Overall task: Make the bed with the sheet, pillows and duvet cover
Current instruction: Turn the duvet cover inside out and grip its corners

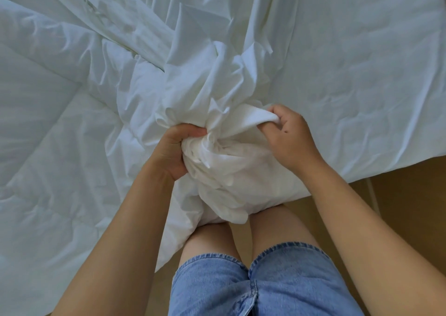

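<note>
Centrally, a bunched white duvet cover [217,151] hangs over the bed edge [362,166], gathered between both hands. Left hand [172,150] fingers curl tightly round its left side; right hand [288,136] fingertips pinch a raised fold.

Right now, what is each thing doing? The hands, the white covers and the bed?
Left hand: shut, gripping the bunched white cloth.
Right hand: shut, pinching a fold of the same cloth.
Bunched white cloth: gathered in a wad at the bed's edge, hanging over the knees.
Duvet: spread out, wrinkled, not smoothed.
Sheet: lying flat on the bed, lightly creased.
Pillows: none in view.
</note>
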Demonstrator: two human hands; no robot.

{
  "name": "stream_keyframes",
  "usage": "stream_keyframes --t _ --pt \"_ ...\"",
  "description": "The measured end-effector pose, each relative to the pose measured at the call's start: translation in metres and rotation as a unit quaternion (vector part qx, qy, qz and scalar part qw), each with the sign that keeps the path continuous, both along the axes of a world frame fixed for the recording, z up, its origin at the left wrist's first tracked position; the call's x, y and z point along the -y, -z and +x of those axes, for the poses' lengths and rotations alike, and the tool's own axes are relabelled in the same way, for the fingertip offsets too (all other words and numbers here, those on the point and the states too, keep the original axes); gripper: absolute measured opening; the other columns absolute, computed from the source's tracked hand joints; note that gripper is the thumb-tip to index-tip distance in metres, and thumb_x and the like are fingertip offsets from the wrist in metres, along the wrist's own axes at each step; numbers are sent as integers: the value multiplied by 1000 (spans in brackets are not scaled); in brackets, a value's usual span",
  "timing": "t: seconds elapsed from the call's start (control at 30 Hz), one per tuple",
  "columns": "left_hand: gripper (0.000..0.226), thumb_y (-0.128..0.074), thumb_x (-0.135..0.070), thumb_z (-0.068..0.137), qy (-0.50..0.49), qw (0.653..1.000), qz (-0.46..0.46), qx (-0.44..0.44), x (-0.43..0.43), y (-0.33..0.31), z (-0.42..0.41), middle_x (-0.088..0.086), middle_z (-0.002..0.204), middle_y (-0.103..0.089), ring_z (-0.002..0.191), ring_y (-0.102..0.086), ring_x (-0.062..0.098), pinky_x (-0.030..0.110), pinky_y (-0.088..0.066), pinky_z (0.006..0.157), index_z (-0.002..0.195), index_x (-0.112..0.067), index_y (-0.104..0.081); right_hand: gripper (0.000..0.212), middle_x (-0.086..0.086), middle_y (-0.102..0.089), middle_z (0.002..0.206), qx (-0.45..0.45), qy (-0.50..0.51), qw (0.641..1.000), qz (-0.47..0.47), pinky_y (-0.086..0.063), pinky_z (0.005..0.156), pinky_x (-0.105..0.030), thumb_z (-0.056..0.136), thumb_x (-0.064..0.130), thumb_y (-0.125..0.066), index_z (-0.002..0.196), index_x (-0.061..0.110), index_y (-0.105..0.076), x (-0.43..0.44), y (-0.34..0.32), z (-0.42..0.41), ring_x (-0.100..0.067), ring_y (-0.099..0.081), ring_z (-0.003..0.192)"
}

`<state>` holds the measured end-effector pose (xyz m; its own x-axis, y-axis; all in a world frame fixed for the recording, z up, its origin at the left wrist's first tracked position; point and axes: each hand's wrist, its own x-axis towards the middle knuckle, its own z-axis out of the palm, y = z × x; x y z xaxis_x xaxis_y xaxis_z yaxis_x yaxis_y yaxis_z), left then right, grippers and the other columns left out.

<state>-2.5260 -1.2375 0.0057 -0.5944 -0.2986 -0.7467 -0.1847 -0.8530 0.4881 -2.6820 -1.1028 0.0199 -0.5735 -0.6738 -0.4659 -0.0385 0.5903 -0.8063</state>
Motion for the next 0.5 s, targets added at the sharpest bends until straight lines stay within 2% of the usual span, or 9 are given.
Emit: stream_keyframes --t 0.07,0.13,0.23,0.3,0.37,0.43,0.5 --pt "32 -69 -15 47 19 1000 -18 -11 0 -1 -3 4 79 -70 75 -69 23 34 -56 68 78 -17 -76 18 19 -50 59 24 -25 999 -10 -34 50 -9 89 22 -56 71 24 -54 10 -1 2 2 -44 54" --pt "34 -68 -15 49 14 999 -23 -24 -4 0 -4 4 83 -70 79 -68 23 34 -56 71 82 -16 -75 9 19 -58 70 42 -38 998 8 -38 55 -6 89 26 -55 81 25 -60 21 4 7 5 -53 65" --pt "36 -66 -16 48 -29 999 -2 -38 -10 3 -1 4 82 -70 79 -68 23 34 -56 72 82 -16 -75 17 17 -58 77 42 -40 997 51 -39 63 -18 93 32 -49 81 29 -59 32 11 10 -5 -56 78" --pt "32 -65 -15 49 -41 998 6 -56 -12 5 3 3 78 -70 76 -69 21 34 -56 70 79 -17 -76 27 10 -58 73 29 -40 994 96 -38 61 -26 95 35 -44 79 22 -61 37 14 6 -15 -55 78" --pt "35 -73 -12 42 -53 996 21 -67 -12 5 5 3 75 -70 74 -69 20 33 -56 68 77 -15 -75 33 1 -62 77 37 -24 992 120 -41 65 -30 95 37 -45 83 15 -66 39 16 1 -21 -57 80" --pt "37 -78 -11 41 -62 995 26 -72 -12 6 5 2 76 -71 74 -69 19 31 -56 69 77 -15 -76 30 3 -59 69 36 -14 993 112 -40 62 -27 92 36 -51 70 19 -62 40 16 -1 -18 -54 72" --pt "23 -69 -6 55 -75 995 18 -59 -11 7 4 1 74 -71 74 -69 17 31 -56 69 74 -17 -77 36 7 -44 54 -13 11 996 85 -30 49 -18 88 29 -57 55 19 -47 41 14 4 -12 -41 56"
